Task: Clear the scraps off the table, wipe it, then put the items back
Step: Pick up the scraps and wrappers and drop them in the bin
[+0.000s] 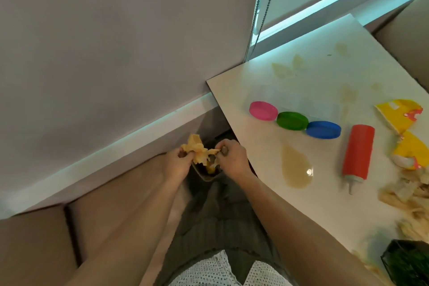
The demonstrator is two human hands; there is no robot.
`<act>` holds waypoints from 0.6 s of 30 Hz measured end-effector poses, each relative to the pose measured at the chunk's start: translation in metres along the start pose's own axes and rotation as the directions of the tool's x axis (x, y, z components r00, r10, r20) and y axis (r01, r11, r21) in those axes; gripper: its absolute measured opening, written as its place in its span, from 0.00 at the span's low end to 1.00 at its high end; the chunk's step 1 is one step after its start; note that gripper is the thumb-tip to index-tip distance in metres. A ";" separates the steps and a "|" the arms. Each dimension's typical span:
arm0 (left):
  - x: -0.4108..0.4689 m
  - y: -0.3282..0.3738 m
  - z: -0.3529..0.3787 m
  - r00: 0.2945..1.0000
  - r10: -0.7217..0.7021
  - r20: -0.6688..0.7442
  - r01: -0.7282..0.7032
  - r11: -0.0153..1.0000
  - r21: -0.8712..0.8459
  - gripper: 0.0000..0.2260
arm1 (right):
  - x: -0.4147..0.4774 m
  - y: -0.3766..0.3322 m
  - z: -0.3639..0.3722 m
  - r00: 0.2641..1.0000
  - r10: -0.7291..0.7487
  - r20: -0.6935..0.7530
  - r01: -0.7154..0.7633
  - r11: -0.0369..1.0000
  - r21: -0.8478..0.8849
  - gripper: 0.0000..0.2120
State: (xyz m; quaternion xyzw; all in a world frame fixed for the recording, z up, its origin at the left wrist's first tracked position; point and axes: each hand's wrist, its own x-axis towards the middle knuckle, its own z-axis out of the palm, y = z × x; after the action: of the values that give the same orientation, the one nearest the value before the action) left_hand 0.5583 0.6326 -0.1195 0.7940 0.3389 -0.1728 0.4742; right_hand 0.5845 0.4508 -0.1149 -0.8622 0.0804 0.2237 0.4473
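Off the surface [267,146], beyond its near-left edge, both hands meet above a small bin [204,175] on the floor by the wall. The left hand [177,165] has its fingers [183,153] curled and pinching one end of a crumpled bunch of pale yellow scraps [197,150]. The right hand [232,158] pinches the other end, its fingers [223,146] curled tight. The bunch sticks up between and just above the two sets of fingertips, directly over the bin's mouth. On the surface a brownish puddle [296,167] lies near the left edge, with a red squeeze bottle [357,153] on its side just beside it. Past the puddle, a pink lid [263,111], a green lid [292,120] and a blue lid [323,129] form a touching row. Torn yellow packaging [399,114] and a heap of more pale scraps [406,195] lie along the right edge, with a dark green object [408,262] at the near-right corner
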 end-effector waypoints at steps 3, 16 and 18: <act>0.032 -0.022 0.022 1.000 -0.022 -0.021 0.022 0.999 0.025 0.06 | 0.027 0.024 0.029 0.999 0.026 0.021 -0.026 1.000 0.000 0.08; 0.198 -0.172 0.143 0.981 -0.184 -0.053 0.190 0.970 0.151 0.08 | 0.157 0.193 0.194 0.976 0.210 -0.050 -0.205 0.975 0.092 0.10; 0.214 -0.189 0.153 0.977 -0.213 -0.030 0.215 0.964 0.159 0.07 | 0.173 0.212 0.211 0.974 0.199 0.106 -0.205 0.977 0.052 0.19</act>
State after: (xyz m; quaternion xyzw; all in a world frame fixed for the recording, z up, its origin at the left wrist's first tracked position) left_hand 0.5848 0.6398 -0.4422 0.7896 0.4104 -0.2450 0.3848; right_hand 0.5994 0.5071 -0.4556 -0.8230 0.1521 0.3082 0.4523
